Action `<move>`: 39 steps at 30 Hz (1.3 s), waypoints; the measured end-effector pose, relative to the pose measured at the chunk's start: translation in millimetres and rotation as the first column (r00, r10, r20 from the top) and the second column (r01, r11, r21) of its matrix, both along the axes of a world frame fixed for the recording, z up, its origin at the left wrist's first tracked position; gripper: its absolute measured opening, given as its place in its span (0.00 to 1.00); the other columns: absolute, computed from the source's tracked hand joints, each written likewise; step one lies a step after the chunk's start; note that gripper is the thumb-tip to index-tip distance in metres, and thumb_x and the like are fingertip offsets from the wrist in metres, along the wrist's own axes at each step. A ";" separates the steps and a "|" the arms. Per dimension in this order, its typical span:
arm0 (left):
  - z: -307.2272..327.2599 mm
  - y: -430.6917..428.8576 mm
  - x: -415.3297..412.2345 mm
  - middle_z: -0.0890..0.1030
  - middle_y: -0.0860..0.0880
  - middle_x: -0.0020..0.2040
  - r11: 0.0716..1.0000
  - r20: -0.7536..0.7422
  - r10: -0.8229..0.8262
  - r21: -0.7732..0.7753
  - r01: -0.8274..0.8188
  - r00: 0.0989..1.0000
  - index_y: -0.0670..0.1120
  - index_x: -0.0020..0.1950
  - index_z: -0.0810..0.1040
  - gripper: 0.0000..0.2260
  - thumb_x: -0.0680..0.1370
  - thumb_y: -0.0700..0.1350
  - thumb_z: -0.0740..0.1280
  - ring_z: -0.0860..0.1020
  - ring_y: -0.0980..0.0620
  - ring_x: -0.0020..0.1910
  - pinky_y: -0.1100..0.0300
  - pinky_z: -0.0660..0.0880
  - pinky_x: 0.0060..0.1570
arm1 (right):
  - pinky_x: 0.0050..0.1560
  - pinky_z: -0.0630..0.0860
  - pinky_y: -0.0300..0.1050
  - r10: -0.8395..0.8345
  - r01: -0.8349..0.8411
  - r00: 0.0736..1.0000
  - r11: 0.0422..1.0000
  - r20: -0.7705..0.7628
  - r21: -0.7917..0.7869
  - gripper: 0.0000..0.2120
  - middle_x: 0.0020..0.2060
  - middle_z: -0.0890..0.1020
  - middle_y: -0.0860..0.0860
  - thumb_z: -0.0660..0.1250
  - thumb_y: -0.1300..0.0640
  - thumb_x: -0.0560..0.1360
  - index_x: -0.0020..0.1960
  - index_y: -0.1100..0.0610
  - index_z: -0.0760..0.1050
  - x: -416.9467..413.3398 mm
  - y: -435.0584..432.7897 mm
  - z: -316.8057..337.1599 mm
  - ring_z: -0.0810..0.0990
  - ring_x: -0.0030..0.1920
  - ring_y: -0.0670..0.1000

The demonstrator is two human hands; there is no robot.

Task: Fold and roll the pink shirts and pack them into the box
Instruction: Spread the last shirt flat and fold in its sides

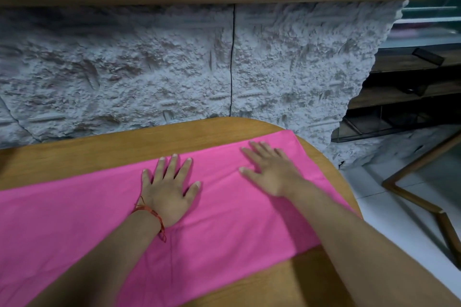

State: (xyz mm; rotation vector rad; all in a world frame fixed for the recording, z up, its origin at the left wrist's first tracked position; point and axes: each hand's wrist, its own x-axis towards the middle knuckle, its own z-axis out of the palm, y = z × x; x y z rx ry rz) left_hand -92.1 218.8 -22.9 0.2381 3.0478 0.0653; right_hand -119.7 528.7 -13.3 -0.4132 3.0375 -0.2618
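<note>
- Pink shirt point(224, 219): lies flat on the wooden bench point(99, 157) as a long folded band, running from the lower left edge of view up to the rounded right end of the bench; far short edge sits near the bench's rim
- Left hand point(167, 187): palm down on the shirt near the band's far long edge, fingers straight and spread wide, thumb out to the right; nothing gripped, pressing flat only
- Left wrist carries a red thread bracelet point(152, 214), loose ends trailing onto the cloth
- Right hand point(269, 169): palm down on the shirt towards its right end, fingers straight and lying closer together, thumb extended to the left; flat contact, no cloth pinched
- The two hands are apart, a strip of bare pink cloth between them
- Both forearms lie over the shirt's near part
- Box: not seen in this view
- Behind the bench: rough grey stone-textured wall point(124, 70) with a vertical seam; dark shelves point(411, 82) to the right; pale tiled floor point(389, 207) beside the bench
</note>
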 end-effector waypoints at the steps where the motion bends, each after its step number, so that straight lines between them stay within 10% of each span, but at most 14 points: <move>1: 0.3 0.2 0.2 0.38 0.52 0.84 1.000 0.002 -0.002 -0.004 0.002 1.000 0.63 0.83 0.36 0.35 0.78 0.73 0.36 0.39 0.45 0.83 0.34 0.44 0.79 | 0.79 0.37 0.58 -0.054 0.054 0.999 0.998 0.004 0.010 0.39 0.83 0.41 0.42 0.35 0.21 0.76 0.83 0.35 0.40 -9.6 18.7 0.5 0.39 0.83 0.49; 11: 9.1 3.1 4.9 0.40 0.51 0.85 1.000 0.024 0.008 -0.008 -0.007 1.000 0.62 0.83 0.39 0.40 0.75 0.78 0.36 0.40 0.45 0.84 0.34 0.43 0.79 | 0.80 0.44 0.68 -0.317 0.316 0.948 0.933 -0.025 0.170 0.33 0.85 0.51 0.51 0.41 0.38 0.85 0.86 0.51 0.48 -17.3 40.5 22.1 0.47 0.84 0.54; 20: 16.4 74.5 80.3 0.56 0.55 0.84 0.986 -0.038 -0.060 0.154 0.066 0.997 0.54 0.84 0.54 0.26 0.85 0.55 0.49 0.51 0.51 0.83 0.41 0.53 0.79 | 0.82 0.53 0.56 0.068 -0.073 0.997 0.989 -0.040 -0.126 0.29 0.83 0.59 0.46 0.52 0.46 0.84 0.84 0.48 0.56 118.6 -76.9 14.8 0.55 0.83 0.50; 28: -8.9 65.4 101.3 0.41 0.54 0.85 0.988 -0.067 -0.072 0.133 0.081 0.995 0.58 0.84 0.40 0.38 0.78 0.74 0.38 0.39 0.48 0.83 0.41 0.40 0.80 | 0.81 0.40 0.55 -0.141 0.141 0.990 0.990 -0.001 0.013 0.35 0.84 0.42 0.39 0.38 0.24 0.79 0.83 0.34 0.39 134.7 57.9 0.0 0.40 0.83 0.45; 39: -5.8 68.2 102.9 0.41 0.49 0.85 0.992 -0.049 -0.048 0.117 0.053 0.998 0.56 0.85 0.41 0.46 0.73 0.80 0.36 0.38 0.47 0.83 0.38 0.39 0.79 | 0.81 0.38 0.63 -0.237 0.252 0.964 0.959 -0.120 0.131 0.32 0.85 0.47 0.50 0.43 0.41 0.85 0.86 0.53 0.46 132.3 26.5 26.9 0.42 0.84 0.52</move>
